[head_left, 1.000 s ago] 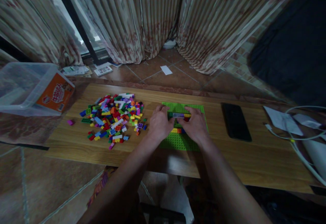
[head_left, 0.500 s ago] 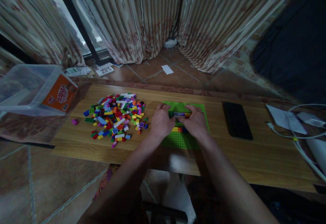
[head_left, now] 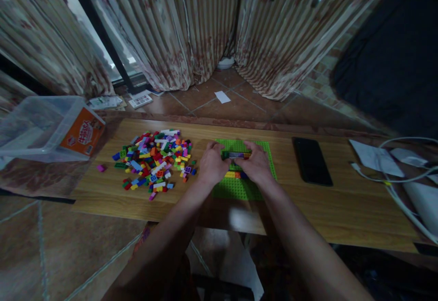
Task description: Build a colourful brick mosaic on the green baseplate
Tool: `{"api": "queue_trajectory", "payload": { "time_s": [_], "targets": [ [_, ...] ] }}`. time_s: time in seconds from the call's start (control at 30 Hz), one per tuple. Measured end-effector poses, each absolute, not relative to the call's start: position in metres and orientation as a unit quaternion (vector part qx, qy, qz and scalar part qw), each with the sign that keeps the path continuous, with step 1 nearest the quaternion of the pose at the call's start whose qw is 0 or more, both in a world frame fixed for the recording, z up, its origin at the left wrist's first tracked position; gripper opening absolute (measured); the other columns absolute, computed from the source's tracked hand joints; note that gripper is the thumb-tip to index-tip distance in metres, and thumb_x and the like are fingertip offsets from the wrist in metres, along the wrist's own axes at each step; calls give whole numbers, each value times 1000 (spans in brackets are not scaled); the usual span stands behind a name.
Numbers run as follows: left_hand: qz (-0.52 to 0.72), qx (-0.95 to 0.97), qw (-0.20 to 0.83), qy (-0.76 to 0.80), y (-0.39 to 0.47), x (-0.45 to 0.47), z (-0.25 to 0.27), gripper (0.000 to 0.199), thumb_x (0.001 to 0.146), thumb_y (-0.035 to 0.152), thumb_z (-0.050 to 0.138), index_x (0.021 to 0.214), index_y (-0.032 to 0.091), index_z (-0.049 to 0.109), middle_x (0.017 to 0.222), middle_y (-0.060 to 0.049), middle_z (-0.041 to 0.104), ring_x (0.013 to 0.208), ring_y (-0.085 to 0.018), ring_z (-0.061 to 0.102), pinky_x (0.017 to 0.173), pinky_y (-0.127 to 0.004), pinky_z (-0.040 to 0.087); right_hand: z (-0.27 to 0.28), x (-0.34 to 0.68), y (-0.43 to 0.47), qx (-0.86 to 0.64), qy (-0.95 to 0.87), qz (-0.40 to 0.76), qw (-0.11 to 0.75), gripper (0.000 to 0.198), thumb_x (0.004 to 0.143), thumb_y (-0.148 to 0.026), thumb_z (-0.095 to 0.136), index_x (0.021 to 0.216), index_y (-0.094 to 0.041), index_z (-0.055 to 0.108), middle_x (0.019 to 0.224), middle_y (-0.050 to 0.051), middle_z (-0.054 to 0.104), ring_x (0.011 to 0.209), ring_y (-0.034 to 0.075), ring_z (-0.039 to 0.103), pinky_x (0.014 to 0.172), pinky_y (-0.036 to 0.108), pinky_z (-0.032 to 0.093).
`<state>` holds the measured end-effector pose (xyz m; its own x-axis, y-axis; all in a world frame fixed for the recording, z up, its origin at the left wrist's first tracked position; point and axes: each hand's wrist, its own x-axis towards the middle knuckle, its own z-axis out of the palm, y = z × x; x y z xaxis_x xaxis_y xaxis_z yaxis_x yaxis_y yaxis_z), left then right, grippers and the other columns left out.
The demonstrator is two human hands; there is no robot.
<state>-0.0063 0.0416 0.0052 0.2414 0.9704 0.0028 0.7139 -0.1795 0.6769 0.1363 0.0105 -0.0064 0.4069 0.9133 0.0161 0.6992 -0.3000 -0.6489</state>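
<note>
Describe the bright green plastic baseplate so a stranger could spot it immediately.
Find the long, brown wooden table. Between the heap of multicoloured plastic bricks and the flat black rectangular phone lies the bright green plastic baseplate. It alone is one broad, studded sheet.

1. Head-worn camera: viewpoint above and on the near side of the green baseplate, facing forward and steeply down.
2. Range: moderate; the baseplate appears small, just below and right of the frame's centre.
3. Field: wide, spanning the wooden table to both sides of the baseplate, the curtains beyond it, and floor tiles to its near left.
</note>
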Motion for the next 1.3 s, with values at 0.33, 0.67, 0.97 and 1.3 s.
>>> {"api": "queue_trajectory", "payload": {
  "time_s": [0.33, 0.67, 0.97, 1.3],
  "targets": [
    [225, 735, 291, 569, 41, -7, 6, 36, 79, 20, 67, 114, 14, 64, 130, -13, 57, 118, -24, 60, 105, -35, 47, -9, 140, 5, -767, -539, 169, 304, 59, 72, -34, 69, 129, -23, 58, 127, 12, 61, 122, 33, 53, 102, 56, 41],
    [221, 744, 345, 528, 46, -14, 1, 46, 71, 15, 70, 116, 12, 64, 138, -15, 50, 118, -24, 60, 104, -36, 48, -12, 151, 4, -751, -557, 204, 291, 74, 62, -30, 77, 133, -20, 55, 133, 12, 59, 127, 33, 50, 105, 54, 40],
    [218, 733, 335, 551, 43, -9, 7, 47, 69, 10, 69, 116, 11, 65, 134, -16, 53, 123, -25, 57, 108, -35, 45, -12, 148, 5, -761, -546, 204, 286, 76, 61, -30, 77, 133, -21, 55, 131, 13, 59, 124, 34, 52, 102, 55, 42],
    [228, 723, 334, 561, 42, -7, 7, 44, 66, 7, 69, 110, 13, 66, 132, -16, 54, 122, -26, 58, 108, -35, 46, -15, 147, 5, -755, -544, 199, 307, 77, 59, -28, 78, 132, -21, 55, 127, 12, 61, 123, 34, 52, 102, 56, 41]
  ]
}}
